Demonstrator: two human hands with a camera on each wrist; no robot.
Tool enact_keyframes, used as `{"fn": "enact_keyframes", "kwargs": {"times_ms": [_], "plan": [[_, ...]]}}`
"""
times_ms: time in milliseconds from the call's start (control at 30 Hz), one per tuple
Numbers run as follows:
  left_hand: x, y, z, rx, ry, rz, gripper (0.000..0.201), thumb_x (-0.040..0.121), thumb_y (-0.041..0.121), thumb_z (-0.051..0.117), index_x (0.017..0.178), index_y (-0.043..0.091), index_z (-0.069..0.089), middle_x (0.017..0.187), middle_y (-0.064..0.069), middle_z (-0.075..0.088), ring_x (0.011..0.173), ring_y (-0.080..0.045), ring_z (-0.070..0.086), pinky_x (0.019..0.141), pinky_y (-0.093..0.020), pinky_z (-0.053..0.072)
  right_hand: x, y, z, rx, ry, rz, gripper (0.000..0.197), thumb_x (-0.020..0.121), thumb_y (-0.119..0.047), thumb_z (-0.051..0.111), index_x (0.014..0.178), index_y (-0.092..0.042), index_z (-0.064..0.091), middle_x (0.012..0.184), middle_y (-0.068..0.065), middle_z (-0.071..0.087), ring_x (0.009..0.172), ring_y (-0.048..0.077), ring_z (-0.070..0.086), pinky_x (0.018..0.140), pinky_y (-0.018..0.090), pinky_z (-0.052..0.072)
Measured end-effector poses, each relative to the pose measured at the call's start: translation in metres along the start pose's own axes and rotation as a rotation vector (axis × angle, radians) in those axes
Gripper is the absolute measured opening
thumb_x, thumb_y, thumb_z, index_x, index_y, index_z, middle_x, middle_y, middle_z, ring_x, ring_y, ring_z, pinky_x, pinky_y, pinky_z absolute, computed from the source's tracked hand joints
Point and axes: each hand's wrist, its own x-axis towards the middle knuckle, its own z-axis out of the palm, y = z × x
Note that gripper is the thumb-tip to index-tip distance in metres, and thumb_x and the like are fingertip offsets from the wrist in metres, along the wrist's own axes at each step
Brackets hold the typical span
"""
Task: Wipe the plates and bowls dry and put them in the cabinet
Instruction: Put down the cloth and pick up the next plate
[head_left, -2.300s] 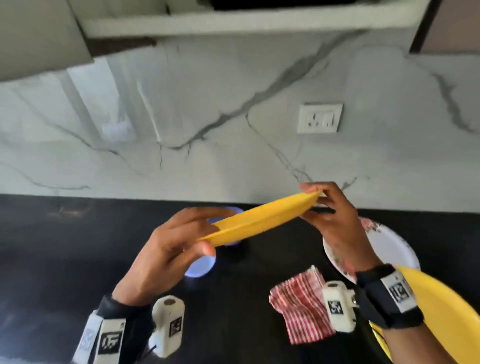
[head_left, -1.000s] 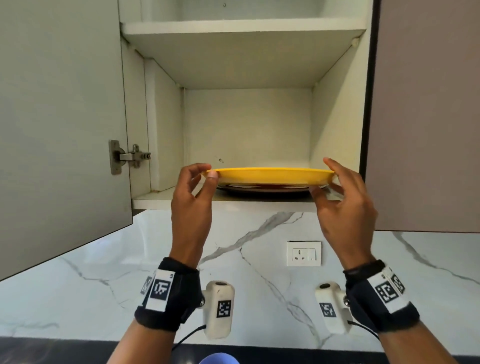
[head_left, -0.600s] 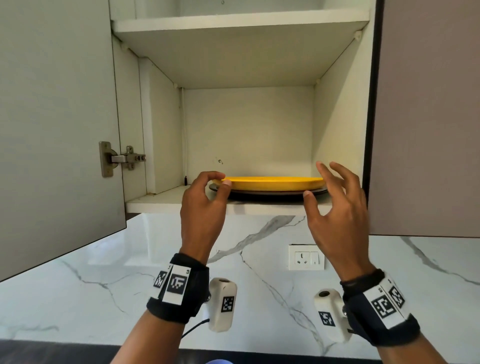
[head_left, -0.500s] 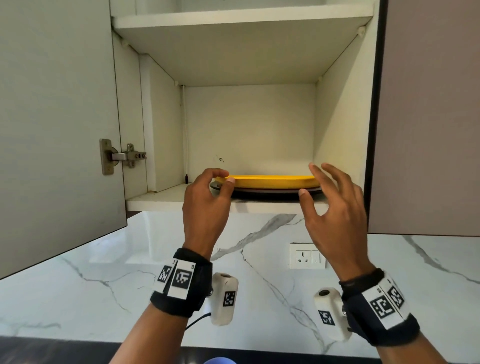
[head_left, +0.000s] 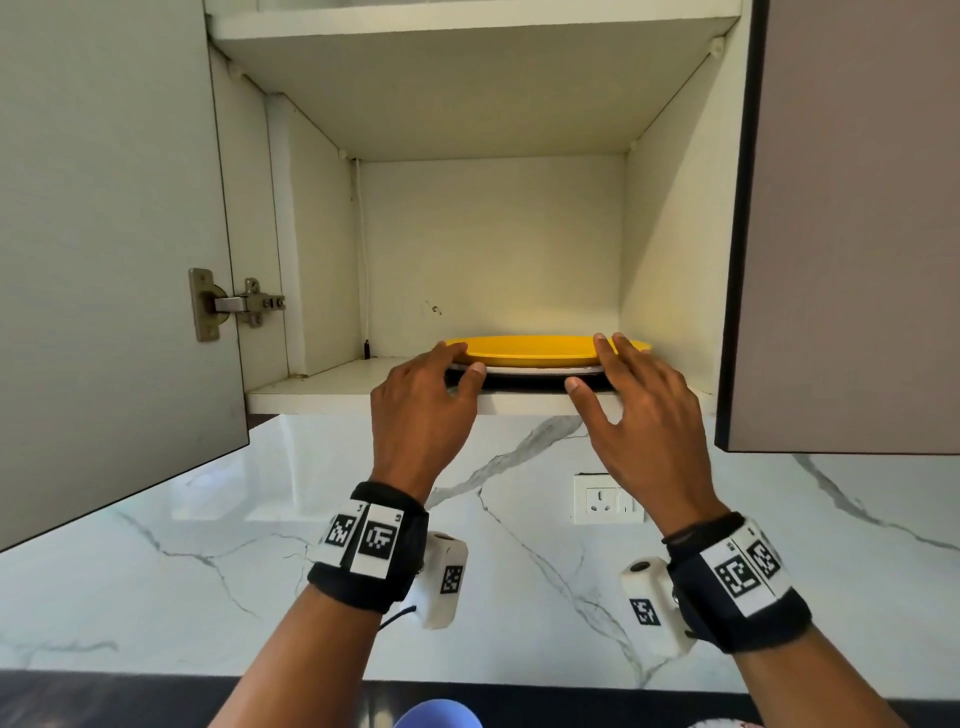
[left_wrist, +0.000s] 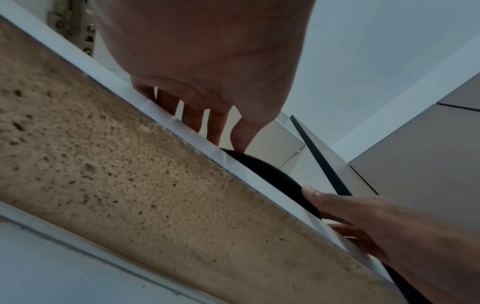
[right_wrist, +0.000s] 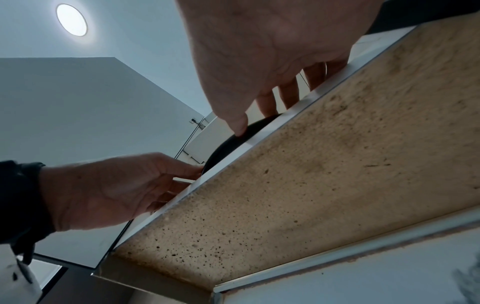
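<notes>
A yellow plate (head_left: 540, 351) lies flat on a white plate and a black plate (left_wrist: 272, 176) stacked on the lower shelf (head_left: 337, 389) of the open cabinet. My left hand (head_left: 460, 364) touches the stack's left edge with nearly straight fingers, its thumb against the white rim. My right hand (head_left: 597, 364) rests its fingers on the yellow plate's right rim, thumb spread below at the black plate (right_wrist: 226, 146). In the wrist views both hands (left_wrist: 226, 131) (right_wrist: 257, 107) reach over the shelf's front edge. Neither hand grips anything.
The cabinet's left door (head_left: 104, 260) stands open beside my left arm; the neighbouring right door (head_left: 852, 234) is closed. An upper shelf (head_left: 467, 26) spans the top. A wall socket (head_left: 608, 499) sits on the marble backsplash. A blue bowl (head_left: 439, 714) shows at the bottom edge.
The yellow plate went from above the counter up into the cabinet and onto the stack. Both hands let go of their pinch and now lie with straighter fingers against the plates.
</notes>
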Motion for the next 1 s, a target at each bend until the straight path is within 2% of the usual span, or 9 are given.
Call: {"fn": "enact_keyframes", "kwargs": {"times_ms": [367, 433, 533, 633, 700, 767, 833, 933, 1000], "plan": [[-0.002, -0.005, 0.002, 0.017, -0.039, 0.029, 0.042, 0.105, 0.046, 0.053, 0.142, 0.028, 0.063, 0.143, -0.001, 0.066, 0.134, -0.027, 0.055, 0.109, -0.042, 0.043, -0.002, 0.000, -0.007, 0.050, -0.090, 0.029, 0.074, 0.097, -0.072, 0.032, 0.158, -0.029, 0.032, 0.164, -0.001, 0.032, 0.149, 0.026, 0.030, 0.118, 0.049, 0.032], [-0.009, -0.005, 0.001, -0.052, 0.014, 0.063, 0.040, 0.104, 0.040, 0.059, 0.141, 0.024, 0.065, 0.146, -0.001, 0.063, 0.136, -0.024, 0.052, 0.109, -0.037, 0.040, -0.008, -0.006, -0.013, 0.127, -0.045, 0.042, 0.070, 0.099, -0.064, 0.042, 0.159, -0.029, 0.031, 0.164, -0.002, 0.032, 0.149, 0.023, 0.029, 0.118, 0.047, 0.035], [-0.027, -0.002, 0.002, -0.205, 0.144, 0.102, 0.034, 0.103, 0.030, 0.064, 0.135, 0.020, 0.068, 0.144, 0.001, 0.063, 0.135, -0.016, 0.047, 0.111, -0.025, 0.035, -0.022, -0.015, -0.025, 0.241, 0.120, 0.005, 0.055, 0.101, -0.047, 0.056, 0.150, -0.023, 0.048, 0.152, 0.001, 0.046, 0.138, 0.023, 0.041, 0.109, 0.047, 0.044], [-0.056, -0.002, 0.009, -0.229, 0.253, 0.163, 0.031, 0.099, 0.028, 0.062, 0.127, 0.018, 0.070, 0.136, 0.003, 0.065, 0.126, -0.012, 0.048, 0.106, -0.006, 0.025, -0.048, -0.018, -0.034, 0.309, 0.235, -0.044, 0.038, 0.099, -0.034, 0.062, 0.133, -0.016, 0.063, 0.134, 0.003, 0.058, 0.123, 0.023, 0.051, 0.102, 0.034, 0.044], [-0.080, -0.005, 0.016, -0.246, 0.263, 0.169, 0.026, 0.097, 0.024, 0.063, 0.122, 0.019, 0.070, 0.131, 0.006, 0.062, 0.121, -0.009, 0.045, 0.103, -0.003, 0.023, -0.071, -0.014, -0.039, 0.340, 0.237, -0.046, 0.028, 0.097, -0.028, 0.064, 0.121, -0.014, 0.067, 0.122, 0.003, 0.062, 0.114, 0.022, 0.055, 0.099, 0.023, 0.039], [-0.110, -0.013, 0.025, -0.261, 0.219, 0.162, 0.021, 0.097, 0.021, 0.064, 0.117, 0.019, 0.069, 0.126, 0.011, 0.059, 0.117, -0.006, 0.042, 0.100, -0.006, 0.027, -0.100, -0.005, -0.039, 0.365, 0.203, -0.007, 0.019, 0.096, -0.025, 0.064, 0.111, -0.014, 0.070, 0.113, 0.001, 0.065, 0.105, 0.019, 0.057, 0.095, 0.020, 0.039], [-0.144, -0.026, 0.039, -0.266, 0.114, 0.117, 0.018, 0.097, 0.020, 0.065, 0.114, 0.018, 0.070, 0.119, 0.014, 0.058, 0.113, -0.010, 0.045, 0.095, -0.013, 0.035, -0.137, 0.008, -0.035, 0.381, 0.085, 0.072, 0.014, 0.096, -0.026, 0.064, 0.103, -0.016, 0.071, 0.105, -0.003, 0.067, 0.100, 0.018, 0.061, 0.090, 0.027, 0.046], [-0.197, -0.045, 0.062, -0.274, -0.107, 0.011, 0.019, 0.095, 0.022, 0.064, 0.113, 0.019, 0.071, 0.115, 0.012, 0.063, 0.110, -0.021, 0.051, 0.091, -0.029, 0.043, -0.207, 0.036, -0.020, 0.349, -0.218, 0.252, 0.013, 0.093, -0.033, 0.065, 0.095, -0.021, 0.071, 0.097, -0.007, 0.070, 0.090, 0.014, 0.067, 0.081, 0.036, 0.053], [-0.236, -0.055, 0.077, -0.275, -0.263, -0.042, 0.019, 0.094, 0.022, 0.065, 0.112, 0.018, 0.071, 0.117, 0.009, 0.065, 0.111, -0.023, 0.053, 0.091, -0.030, 0.044, -0.267, 0.058, -0.009, 0.262, -0.477, 0.364, 0.015, 0.090, -0.037, 0.069, 0.093, -0.022, 0.072, 0.093, -0.005, 0.071, 0.086, 0.014, 0.068, 0.078, 0.036, 0.054]]}}
